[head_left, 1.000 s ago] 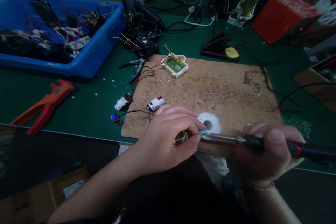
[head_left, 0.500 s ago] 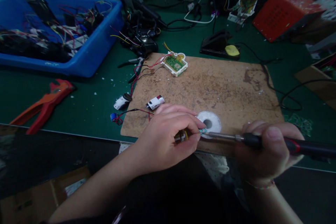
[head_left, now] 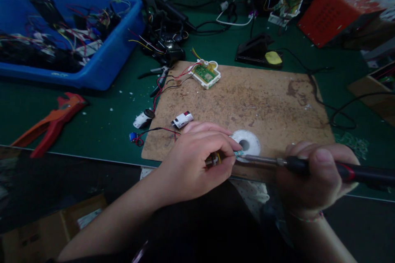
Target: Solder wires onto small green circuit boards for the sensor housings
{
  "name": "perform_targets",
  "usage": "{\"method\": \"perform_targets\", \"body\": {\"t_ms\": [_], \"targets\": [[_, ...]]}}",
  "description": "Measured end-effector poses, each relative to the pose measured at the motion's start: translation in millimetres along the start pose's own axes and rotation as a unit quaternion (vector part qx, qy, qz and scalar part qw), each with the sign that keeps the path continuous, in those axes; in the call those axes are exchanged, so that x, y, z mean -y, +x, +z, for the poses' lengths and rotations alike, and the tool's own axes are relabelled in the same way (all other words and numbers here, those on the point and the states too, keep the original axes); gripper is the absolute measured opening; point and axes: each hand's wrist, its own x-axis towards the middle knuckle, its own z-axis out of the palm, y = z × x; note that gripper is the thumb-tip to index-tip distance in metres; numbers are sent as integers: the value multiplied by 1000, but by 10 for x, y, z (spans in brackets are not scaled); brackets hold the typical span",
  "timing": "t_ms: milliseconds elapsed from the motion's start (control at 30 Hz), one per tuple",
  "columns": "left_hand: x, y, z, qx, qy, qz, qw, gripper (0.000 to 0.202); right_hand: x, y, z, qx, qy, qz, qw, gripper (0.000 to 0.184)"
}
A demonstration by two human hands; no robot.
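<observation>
My left hand (head_left: 194, 162) is closed in a pinch on a tiny circuit board (head_left: 238, 154) with yellow wires at the near edge of a brown work board (head_left: 247, 98). My right hand (head_left: 314, 178) grips a soldering iron (head_left: 308, 166). Its metal tip touches the tiny board. A white solder spool (head_left: 247, 143) lies just behind the tip. Farther back on the brown board sits a white housing with a green circuit board (head_left: 205, 74) and red and black wires.
A blue bin (head_left: 101, 65) of wired parts stands at the back left, orange pliers (head_left: 52, 121) lie on the green mat at left. Small white parts (head_left: 182, 120) lie near my left hand. A soldering stand with a yellow sponge (head_left: 259, 54) and a red box (head_left: 333, 12) are behind.
</observation>
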Motion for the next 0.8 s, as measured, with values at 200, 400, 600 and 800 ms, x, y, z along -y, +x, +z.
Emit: {"method": "perform_targets", "body": {"t_ms": [200, 400, 600, 800], "targets": [[3, -17, 9, -3, 1, 0, 1000, 11, 16, -22, 7, -5, -20, 12, 1000, 17], [-1, 4, 8, 0, -1, 0, 1000, 11, -27, -1, 3, -28, -1, -17, 999, 12], [-3, 7, -3, 1, 0, -1, 1000, 11, -27, 14, -22, -26, 8, -8, 1000, 12], [-4, 2, 2, 4, 0, 0, 1000, 10, -35, 22, -38, -33, 14, 3, 999, 13]]}}
